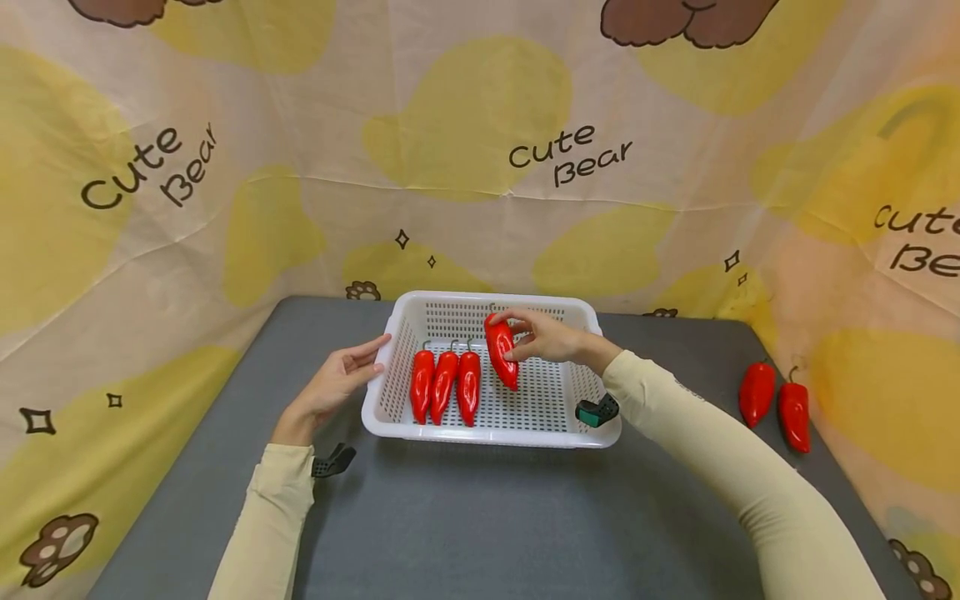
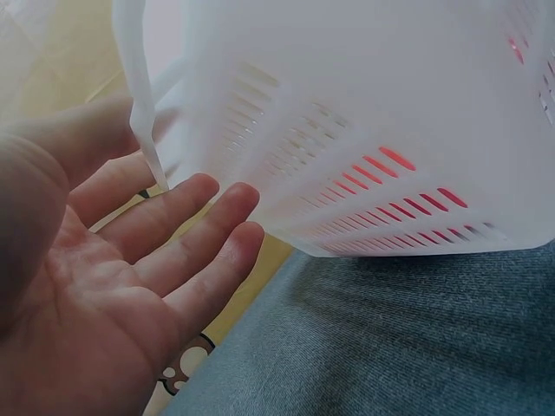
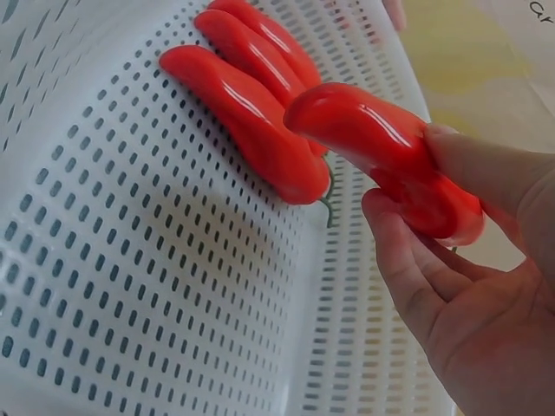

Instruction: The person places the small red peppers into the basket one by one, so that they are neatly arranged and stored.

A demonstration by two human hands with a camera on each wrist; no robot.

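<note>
A white plastic basket [image 1: 491, 437] with slotted walls stands on the grey table. Three red peppers lie side by side in its left half; the rightmost pepper [image 1: 468, 387] has its stem toward the back wall. My right hand [image 1: 551, 336] pinches another glossy red pepper [image 3: 373, 130] between thumb and fingers over the basket, right of the row. Its narrow tip points down toward the basket floor. At the left end of the basket my left hand [image 1: 341, 382] holds the rim, with fingertips [image 2: 236, 201] against the outer wall in the left wrist view.
Two more red peppers, one pepper [image 1: 757, 393] and another pepper [image 1: 793, 415], lie at the table's right edge. A printed cloth [image 1: 465, 125] hangs behind and along both sides of the grey table [image 1: 480, 517].
</note>
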